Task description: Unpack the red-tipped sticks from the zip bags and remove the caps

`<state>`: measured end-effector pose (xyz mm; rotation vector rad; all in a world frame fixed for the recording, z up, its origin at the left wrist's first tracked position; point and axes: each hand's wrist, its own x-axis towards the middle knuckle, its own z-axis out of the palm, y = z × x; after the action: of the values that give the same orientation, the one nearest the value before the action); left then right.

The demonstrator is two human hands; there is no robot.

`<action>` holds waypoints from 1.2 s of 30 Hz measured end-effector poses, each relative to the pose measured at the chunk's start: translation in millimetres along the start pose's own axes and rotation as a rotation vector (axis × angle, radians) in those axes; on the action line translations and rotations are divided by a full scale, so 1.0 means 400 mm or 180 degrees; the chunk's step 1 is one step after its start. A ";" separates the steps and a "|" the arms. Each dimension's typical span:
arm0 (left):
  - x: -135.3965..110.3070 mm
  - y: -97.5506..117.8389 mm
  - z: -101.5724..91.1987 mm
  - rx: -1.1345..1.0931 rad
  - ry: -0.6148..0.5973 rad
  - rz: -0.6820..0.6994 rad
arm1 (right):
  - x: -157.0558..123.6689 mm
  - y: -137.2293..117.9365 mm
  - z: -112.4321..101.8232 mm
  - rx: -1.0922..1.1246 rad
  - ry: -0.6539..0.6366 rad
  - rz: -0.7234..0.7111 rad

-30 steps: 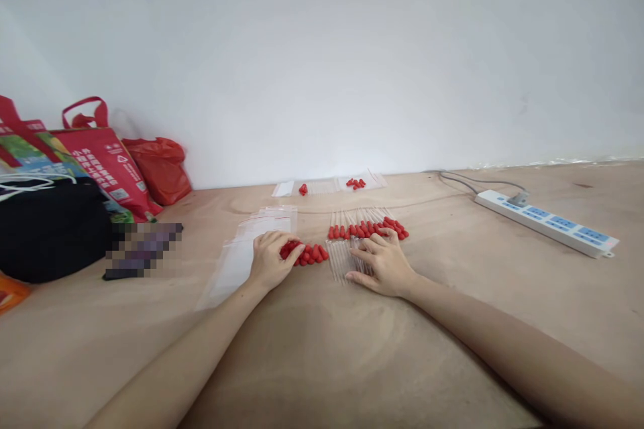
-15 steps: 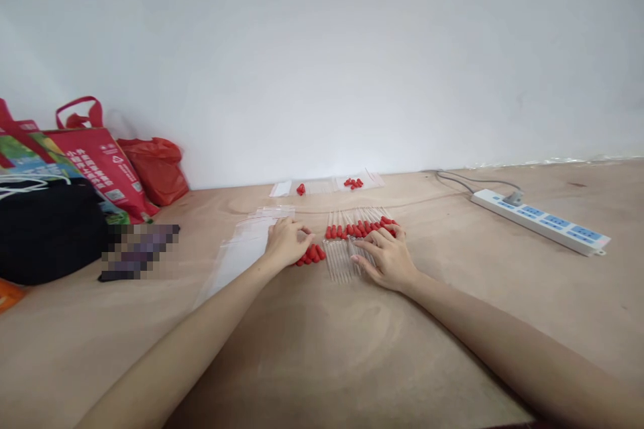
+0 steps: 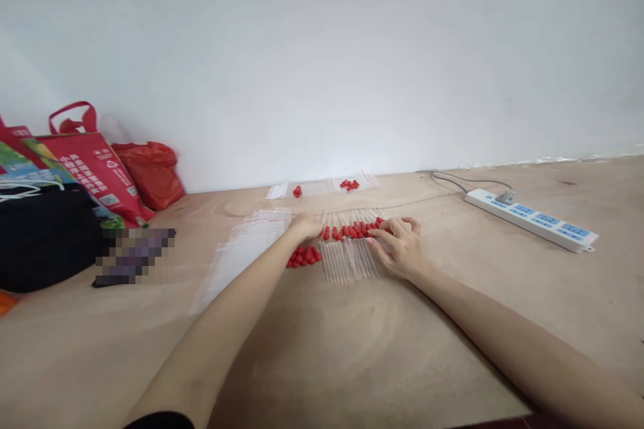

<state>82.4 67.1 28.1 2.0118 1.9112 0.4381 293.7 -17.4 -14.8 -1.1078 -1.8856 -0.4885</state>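
I'm at some plain indoor work spot, home or small workshop, can't really tell: bare wood tabletop [image 3: 352, 362] across the bottom, blank white wall [image 3: 322, 67] up top, little red pieces [image 3: 304, 257] mid-frame, red shopping bag [image 3: 95, 164] far left, power strip [image 3: 528, 220] at right.

Across the upper part of the frame I see a plain pale wall [image 3: 322, 67], meeting the wooden tabletop [image 3: 362, 362]. At far left slouches a red carry bag [image 3: 100, 171] with white lettering, beside a crumpled red plastic bag [image 3: 153, 177]. A black bundle [image 3: 47, 238] topped by white cords [image 3: 30, 189] sits in front, near a pixel-blurred dark object [image 3: 133, 260]. At right, a white power strip [image 3: 530, 220] lies slantwise, a grey plug [image 3: 506, 196] in it.
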 end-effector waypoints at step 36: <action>-0.266 -0.106 0.046 0.0545 0.1891 0.3398 | -0.006 -0.101 0.030 0.0310 -0.0556 -0.1123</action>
<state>47.1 -37.6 -6.6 3.1567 0.9023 1.2561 254.3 -31.8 -19.8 -0.7757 -2.2489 -0.5010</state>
